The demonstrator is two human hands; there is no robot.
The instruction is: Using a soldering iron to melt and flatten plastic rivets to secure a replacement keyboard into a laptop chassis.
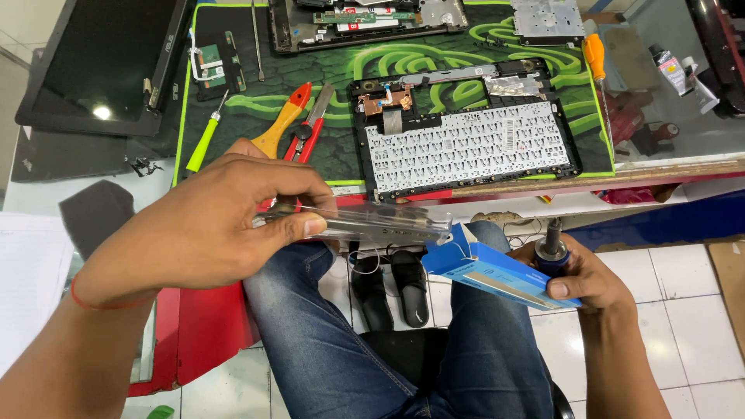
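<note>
Fingers [310,226] of left hand [209,225] pinch clear packet [372,223].

Beyond the hands on a green mat [233,147]: upturned laptop keyboard base [466,143], red-handled pliers [309,128], green screwdriver [205,138]; detached screen [101,62] far left.

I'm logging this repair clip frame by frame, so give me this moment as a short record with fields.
left hand: grips a flat clear-wrapped part by its edge, over the lap
right hand: holds a blue box and a dark-handled screwdriver
part and box: the part's end sits at the box's open end
mat: green-patterned, on the bench
on mat: keyboard frame, underside up; pliers; green screwdriver
far left: laptop screen, dark
floor: black sandals
</note>
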